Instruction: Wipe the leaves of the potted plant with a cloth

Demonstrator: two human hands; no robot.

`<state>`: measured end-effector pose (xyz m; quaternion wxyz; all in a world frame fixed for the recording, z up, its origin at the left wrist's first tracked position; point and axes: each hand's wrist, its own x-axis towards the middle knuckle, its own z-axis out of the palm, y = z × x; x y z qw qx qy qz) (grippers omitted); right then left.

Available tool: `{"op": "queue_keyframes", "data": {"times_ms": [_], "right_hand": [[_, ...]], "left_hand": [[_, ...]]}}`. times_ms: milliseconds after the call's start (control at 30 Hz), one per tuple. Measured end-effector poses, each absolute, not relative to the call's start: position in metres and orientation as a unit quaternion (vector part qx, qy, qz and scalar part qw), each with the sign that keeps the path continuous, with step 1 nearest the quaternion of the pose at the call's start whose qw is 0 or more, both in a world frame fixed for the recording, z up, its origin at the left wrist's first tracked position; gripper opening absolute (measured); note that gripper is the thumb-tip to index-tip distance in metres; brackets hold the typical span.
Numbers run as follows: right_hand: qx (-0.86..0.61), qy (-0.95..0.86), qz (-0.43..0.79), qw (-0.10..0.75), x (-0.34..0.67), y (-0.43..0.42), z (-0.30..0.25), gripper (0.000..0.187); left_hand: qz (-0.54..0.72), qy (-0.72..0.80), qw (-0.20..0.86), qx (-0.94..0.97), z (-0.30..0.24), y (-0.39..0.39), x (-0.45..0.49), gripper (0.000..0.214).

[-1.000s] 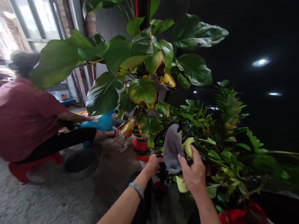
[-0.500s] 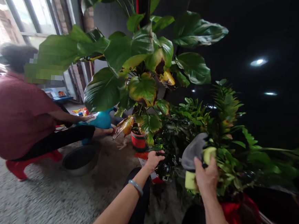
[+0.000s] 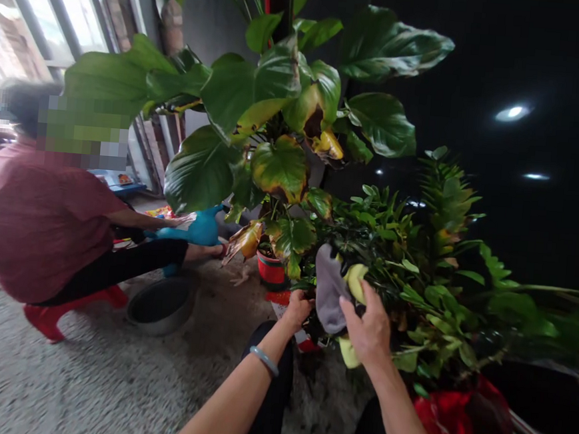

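My right hand (image 3: 368, 325) is closed on a soft grey and yellow-green cloth (image 3: 331, 290), which hangs in front of a low bushy plant (image 3: 384, 224). To its left, my left hand (image 3: 298, 311), with a pale bangle on the wrist, has its fingers bent together at the plant's dark leaves. It seems to pinch a leaf, though the fingertips are partly hidden. The cloth's grey edge is close to my left fingers. Behind both hands rises a tall broad-leaved plant (image 3: 228, 98) in a red pot (image 3: 270, 269); some of its leaves are yellow and brown.
At left, a person in a reddish shirt (image 3: 43, 224) sits on a red stool (image 3: 45, 318) beside a dark round basin (image 3: 159, 307) and a blue object (image 3: 203, 227). A red bag (image 3: 468, 425) lies at lower right. A dark glossy wall (image 3: 531, 75) stands behind the plants.
My right hand has moved left with the cloth, from the right-hand foliage to near my left hand. My left hand has stayed almost in place, its fingers curled in more.
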<state>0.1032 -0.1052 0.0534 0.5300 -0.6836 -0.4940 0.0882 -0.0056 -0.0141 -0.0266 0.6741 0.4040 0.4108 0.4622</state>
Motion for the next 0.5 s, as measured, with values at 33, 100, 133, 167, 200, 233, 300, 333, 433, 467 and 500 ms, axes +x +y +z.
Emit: {"op": "queue_keyframes", "data": {"times_ms": [33, 100, 133, 167, 200, 233, 300, 333, 433, 467, 500], "right_hand": [[-0.691, -0.494, 0.110, 0.517, 0.100, -0.108, 0.040, 0.062], [-0.701, -0.488, 0.144, 0.499, 0.093, -0.124, 0.013, 0.055], [-0.705, -0.486, 0.156, 0.493, 0.091, -0.136, 0.002, 0.052], [-0.708, -0.481, 0.168, 0.489, 0.090, -0.148, -0.007, 0.051], [-0.713, -0.470, 0.181, 0.488, 0.091, -0.159, -0.013, 0.051], [-0.717, -0.455, 0.196, 0.490, 0.093, -0.169, -0.017, 0.052], [-0.719, -0.423, 0.243, 0.495, 0.100, -0.184, -0.020, 0.055], [-0.717, -0.410, 0.271, 0.494, 0.104, -0.189, -0.021, 0.055], [-0.712, -0.386, 0.297, 0.506, 0.109, -0.205, -0.020, 0.049], [-0.711, -0.379, 0.288, 0.518, 0.109, -0.211, -0.019, 0.047], [-0.710, -0.371, 0.276, 0.531, 0.108, -0.219, -0.017, 0.044]], "left_hand": [[0.463, 0.424, 0.663, 0.407, -0.027, -0.013, -0.006, 0.011], [0.464, 0.457, 0.635, 0.416, -0.029, -0.012, -0.010, 0.013], [0.467, 0.473, 0.620, 0.416, -0.030, -0.011, -0.012, 0.015], [0.476, 0.496, 0.598, 0.412, -0.031, -0.011, -0.014, 0.018], [0.490, 0.523, 0.566, 0.407, -0.031, -0.012, -0.017, 0.021], [0.508, 0.548, 0.526, 0.406, -0.031, -0.013, -0.018, 0.023], [0.555, 0.560, 0.444, 0.425, -0.028, -0.020, -0.018, 0.026], [0.569, 0.545, 0.418, 0.451, -0.025, -0.025, -0.015, 0.026], [0.517, 0.442, 0.460, 0.570, -0.012, -0.042, 0.003, 0.023], [0.474, 0.408, 0.485, 0.611, -0.009, -0.047, 0.012, 0.022], [0.430, 0.378, 0.501, 0.649, -0.006, -0.052, 0.022, 0.021]]}}
